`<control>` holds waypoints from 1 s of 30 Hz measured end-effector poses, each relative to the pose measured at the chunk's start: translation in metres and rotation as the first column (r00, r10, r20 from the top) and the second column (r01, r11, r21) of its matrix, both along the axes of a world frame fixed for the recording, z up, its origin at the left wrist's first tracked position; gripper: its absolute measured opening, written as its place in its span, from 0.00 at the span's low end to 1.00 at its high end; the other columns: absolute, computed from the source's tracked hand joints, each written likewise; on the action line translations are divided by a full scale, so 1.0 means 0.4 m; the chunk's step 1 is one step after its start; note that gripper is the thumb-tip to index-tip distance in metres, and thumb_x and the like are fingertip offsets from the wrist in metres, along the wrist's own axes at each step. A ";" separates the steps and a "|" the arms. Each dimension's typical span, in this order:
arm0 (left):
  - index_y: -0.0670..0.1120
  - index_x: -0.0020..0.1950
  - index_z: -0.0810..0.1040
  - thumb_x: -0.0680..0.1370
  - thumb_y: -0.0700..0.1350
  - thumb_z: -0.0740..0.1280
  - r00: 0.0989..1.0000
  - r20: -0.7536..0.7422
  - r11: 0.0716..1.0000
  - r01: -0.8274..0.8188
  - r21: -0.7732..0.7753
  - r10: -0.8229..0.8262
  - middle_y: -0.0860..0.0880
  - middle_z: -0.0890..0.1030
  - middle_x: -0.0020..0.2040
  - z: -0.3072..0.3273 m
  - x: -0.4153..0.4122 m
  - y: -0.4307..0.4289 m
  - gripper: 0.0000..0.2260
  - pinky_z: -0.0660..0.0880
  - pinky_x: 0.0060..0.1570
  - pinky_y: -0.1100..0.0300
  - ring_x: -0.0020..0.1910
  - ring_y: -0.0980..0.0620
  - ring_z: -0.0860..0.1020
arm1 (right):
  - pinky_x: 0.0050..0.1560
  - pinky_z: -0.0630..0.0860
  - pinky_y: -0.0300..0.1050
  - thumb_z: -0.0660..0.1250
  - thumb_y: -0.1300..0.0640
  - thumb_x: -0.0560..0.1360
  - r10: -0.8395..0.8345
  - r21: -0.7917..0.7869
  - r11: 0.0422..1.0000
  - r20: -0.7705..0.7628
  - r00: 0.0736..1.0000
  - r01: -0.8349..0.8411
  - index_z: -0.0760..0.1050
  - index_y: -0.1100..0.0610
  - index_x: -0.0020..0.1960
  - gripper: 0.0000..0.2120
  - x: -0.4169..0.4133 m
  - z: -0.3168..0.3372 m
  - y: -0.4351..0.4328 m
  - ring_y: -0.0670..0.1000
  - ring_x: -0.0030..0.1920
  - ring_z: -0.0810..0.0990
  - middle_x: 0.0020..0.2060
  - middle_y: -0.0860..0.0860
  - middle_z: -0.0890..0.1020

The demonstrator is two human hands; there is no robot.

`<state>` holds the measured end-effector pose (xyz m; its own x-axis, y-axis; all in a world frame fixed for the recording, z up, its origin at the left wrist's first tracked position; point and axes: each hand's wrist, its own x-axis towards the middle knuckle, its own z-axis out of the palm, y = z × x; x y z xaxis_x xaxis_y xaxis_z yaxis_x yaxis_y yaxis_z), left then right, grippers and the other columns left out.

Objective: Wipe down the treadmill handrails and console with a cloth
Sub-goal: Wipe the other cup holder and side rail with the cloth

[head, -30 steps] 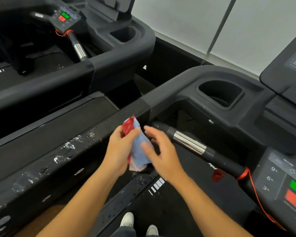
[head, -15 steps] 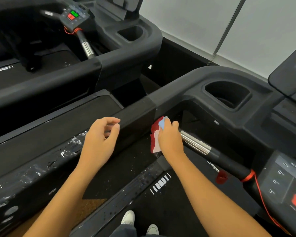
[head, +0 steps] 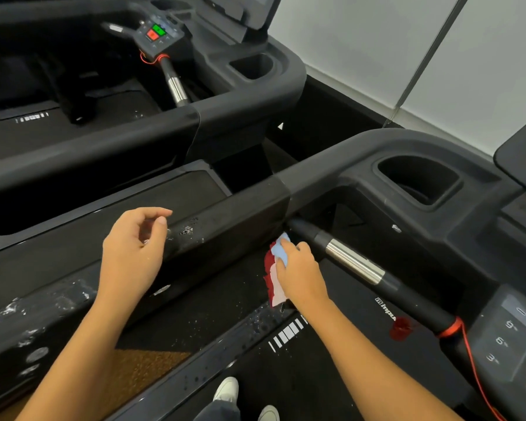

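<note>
Treadmill handrail (head: 231, 214) runs from lower left to centre frame, its top flecked with white scuffs. Console (head: 510, 338) sits at lower right, unchanged. Left hand (head: 134, 247), empty with fingers loosely curled, hovers over the rail, slightly higher than half a second ago. Right hand (head: 299, 273) pinches the red, blue and white cloth (head: 274, 271) at centre frame, below the rail's inner end, now a little further from the chrome grip bar (head: 354, 265).
</note>
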<state>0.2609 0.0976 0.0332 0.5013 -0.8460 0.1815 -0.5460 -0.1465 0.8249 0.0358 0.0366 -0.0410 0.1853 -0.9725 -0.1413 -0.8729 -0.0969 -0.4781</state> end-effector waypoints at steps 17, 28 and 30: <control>0.47 0.69 0.68 0.68 0.60 0.69 0.817 0.516 0.917 0.037 0.398 -0.257 0.46 0.73 0.64 -0.055 0.085 0.088 0.33 0.65 0.61 0.42 0.63 0.44 0.71 | 0.38 0.69 0.37 0.58 0.37 0.75 0.091 -0.440 0.895 0.022 0.996 -0.072 0.59 0.57 0.73 0.34 0.130 0.053 -0.051 0.52 0.51 0.74 0.71 0.53 0.63; 0.48 0.67 0.70 0.67 0.58 0.73 0.831 0.512 0.922 0.004 0.387 -0.219 0.47 0.73 0.64 -0.060 0.088 0.073 0.32 0.65 0.60 0.42 0.61 0.43 0.71 | 0.31 0.73 0.38 0.58 0.49 0.80 0.445 -0.467 0.792 0.001 0.895 -0.393 0.62 0.56 0.72 0.23 0.198 0.045 0.047 0.49 0.38 0.75 0.71 0.52 0.64; 0.48 0.67 0.70 0.67 0.58 0.72 0.834 0.508 0.925 0.008 0.380 -0.216 0.47 0.73 0.64 -0.060 0.089 0.073 0.32 0.65 0.60 0.41 0.61 0.43 0.72 | 0.30 0.74 0.42 0.59 0.52 0.79 0.449 -0.462 0.782 -0.047 0.893 -0.417 0.60 0.54 0.72 0.23 0.167 0.047 0.024 0.50 0.38 0.74 0.71 0.51 0.63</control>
<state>0.2963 0.1269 0.0092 0.3110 -0.9476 0.0735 -0.9116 -0.2756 0.3050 0.1025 0.0460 -0.0221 0.5954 -0.7388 0.3156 -0.6570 -0.6739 -0.3380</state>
